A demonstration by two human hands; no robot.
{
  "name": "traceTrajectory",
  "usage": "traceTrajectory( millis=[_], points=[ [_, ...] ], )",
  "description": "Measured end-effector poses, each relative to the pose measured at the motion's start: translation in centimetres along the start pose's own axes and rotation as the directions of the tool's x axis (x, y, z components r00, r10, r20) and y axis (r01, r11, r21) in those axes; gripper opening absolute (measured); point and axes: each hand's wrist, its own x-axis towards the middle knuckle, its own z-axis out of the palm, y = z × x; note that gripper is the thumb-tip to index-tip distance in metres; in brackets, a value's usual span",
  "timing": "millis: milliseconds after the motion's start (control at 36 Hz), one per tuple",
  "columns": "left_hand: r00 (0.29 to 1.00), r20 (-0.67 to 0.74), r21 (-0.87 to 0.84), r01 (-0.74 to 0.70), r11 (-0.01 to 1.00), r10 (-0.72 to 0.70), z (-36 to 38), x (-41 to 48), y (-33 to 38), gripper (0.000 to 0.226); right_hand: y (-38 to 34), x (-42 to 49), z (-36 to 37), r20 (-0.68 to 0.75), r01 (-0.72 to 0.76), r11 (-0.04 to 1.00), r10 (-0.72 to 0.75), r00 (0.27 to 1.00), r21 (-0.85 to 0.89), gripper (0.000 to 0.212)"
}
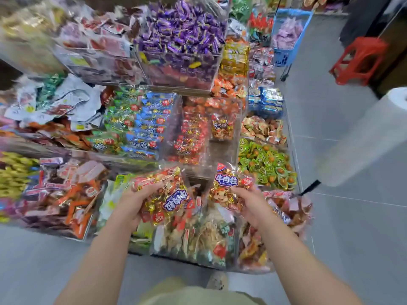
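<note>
Through the head camera I see my left hand (pixel 132 201) curled round a clear crinkly bag of gold- and red-wrapped snack pieces with a blue label (pixel 164 195). The thumb lies on top and the bag is tilted, so its label runs sideways. My right hand (pixel 251 204) grips a second clear bag of the same kind (pixel 228 183) by its lower right part, label upright. Both bags are held just above the front row of the tiered display stand of clear plastic bins (pixel 198 172), near its front edge and apart from each other. On the stand's top tier sits a bin of purple-wrapped sweets (pixel 180 29), and at its right edge a bin of green packets (pixel 264 164). A red plastic stool (pixel 359 60) stands on the grey tiled floor (pixel 330 216) beyond.
</note>
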Motion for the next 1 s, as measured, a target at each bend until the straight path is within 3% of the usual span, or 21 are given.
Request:
traceTrajectory(
  millis=[56,139,222,361,444,556,611,722,833,917,1000],
  points=[
    [1.000,-0.017,0.020,-0.022,1.000,0.022,0.6,0.8,1.2,0.092,-2.3,1.1,0.5,-0.006,0.044,0.999,-0.044,0.999,-0.014,0.024],
    [0.998,-0.034,0.023,-0.057,0.998,0.058,1.8,2.0,2.8,0.092,-5.3,2.8,1.4,-0.030,0.123,0.981,-0.129,0.991,-0.152,0.026],
    [0.995,-0.035,0.016,-0.089,0.996,0.090,3.0,3.2,4.3,0.082,-7.6,4.5,2.7,-0.069,0.189,0.916,-0.227,0.971,-0.354,0.053],
    [0.992,0.005,0.040,-0.126,0.991,0.126,4.3,5.6,6.8,0.078,-10.0,7.7,5.2,-0.094,0.271,0.785,-0.384,0.918,-0.557,0.035],
    [0.988,0.011,0.066,-0.156,0.986,0.155,4.4,7.3,8.3,0.071,-10.7,9.7,7.2,-0.107,0.242,0.661,-0.441,0.891,-0.711,0.044],
    [0.986,0.022,0.110,-0.169,0.979,0.168,3.9,9.5,10.6,0.063,-10.9,12.5,9.1,-0.156,0.161,0.578,-0.461,0.874,-0.800,0.030],
    [0.989,0.031,0.103,-0.149,0.983,0.147,3.5,10.6,11.8,0.069,-10.8,13.9,9.8,-0.206,0.110,0.583,-0.448,0.870,-0.805,0.035],
    [0.988,0.092,0.047,-0.129,0.991,0.124,3.0,12.9,14.2,0.073,-10.6,17.4,10.4,-0.349,0.048,0.714,-0.398,0.848,-0.698,0.044],
    [0.986,0.115,0.072,-0.130,0.989,0.122,2.8,15.2,15.5,0.073,-9.9,20.7,10.4,-0.394,0.089,0.852,-0.328,0.858,-0.516,0.046],
    [0.985,0.131,0.106,-0.124,0.987,0.110,2.7,16.7,16.0,0.076,-9.5,22.4,10.0,-0.419,0.080,0.908,-0.266,0.868,-0.410,0.036],
    [0.982,0.169,0.111,-0.105,0.988,0.085,2.7,17.7,16.3,0.078,-9.5,24.2,9.4,-0.403,0.061,0.940,-0.201,0.893,-0.336,0.052]
  ],
)
